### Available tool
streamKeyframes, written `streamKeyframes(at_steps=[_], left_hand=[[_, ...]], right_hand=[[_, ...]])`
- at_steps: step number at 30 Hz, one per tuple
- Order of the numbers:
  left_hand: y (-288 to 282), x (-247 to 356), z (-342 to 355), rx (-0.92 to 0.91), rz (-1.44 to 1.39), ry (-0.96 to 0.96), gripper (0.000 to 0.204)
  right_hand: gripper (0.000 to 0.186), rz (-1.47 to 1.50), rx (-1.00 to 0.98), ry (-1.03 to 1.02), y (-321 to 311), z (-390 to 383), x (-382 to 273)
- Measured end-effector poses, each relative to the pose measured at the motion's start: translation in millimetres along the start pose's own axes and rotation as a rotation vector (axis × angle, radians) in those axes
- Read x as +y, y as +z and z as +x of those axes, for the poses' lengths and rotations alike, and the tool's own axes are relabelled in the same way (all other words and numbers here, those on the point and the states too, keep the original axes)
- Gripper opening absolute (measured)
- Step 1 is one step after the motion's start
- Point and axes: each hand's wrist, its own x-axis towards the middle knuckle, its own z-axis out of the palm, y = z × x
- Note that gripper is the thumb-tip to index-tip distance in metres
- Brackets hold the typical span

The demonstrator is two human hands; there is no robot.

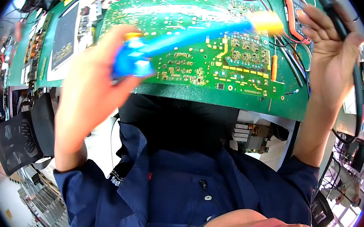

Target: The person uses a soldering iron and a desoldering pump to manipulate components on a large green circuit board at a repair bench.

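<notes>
My left hand (89, 87) is wrapped round the thick blue end of a blue tool with a long straight neck (197, 36). Its far end is a yellow block (267, 22), blurred, so I cannot tell whether it is bristles. The tool hangs over a large green circuit board (177, 64) lying on the table. At the right, the palm of my right hand (330, 53) is turned toward me. Between its thumb and forefinger sits a black soldering iron (331, 12), its metal end pointing up and away and its cord trailing down past my wrist.
A red multimeter (292, 17) with red leads stands beside the right hand. An orange-handled screwdriver (274, 67) lies at the board's right edge. A panel with a dark screen (67, 43) and further boards (36, 46) are at the left. A black chair (24, 138) stands left of the table.
</notes>
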Motion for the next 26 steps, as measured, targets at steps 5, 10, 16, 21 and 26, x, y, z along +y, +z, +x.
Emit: streamKeyframes(at_steps=[5, 10, 16, 21, 26], left_hand=[[25, 38, 0, -0.078, 0.386, 0.204, 0.042], [31, 53, 0, 0.052, 0.449, 0.243, 0.038], [33, 87, -2, -0.111, 0.413, 0.295, 0.027], [56, 85, -1, 0.048, 0.408, 0.510, 0.026], [47, 43, 10, 0.081, 0.435, 0.387, 0.043]], right_hand=[[0.094, 0.522, -0.298, 0.017, 32, -15, -2], [0.102, 0.521, -0.436, -0.117, 39, -25, -4], [0.105, 0.494, -0.438, -0.066, 62, -45, -7], [0.102, 0.448, -0.378, -0.020, 68, -57, -3], [0.076, 0.011, -0.372, -0.195, 61, -42, -22]])
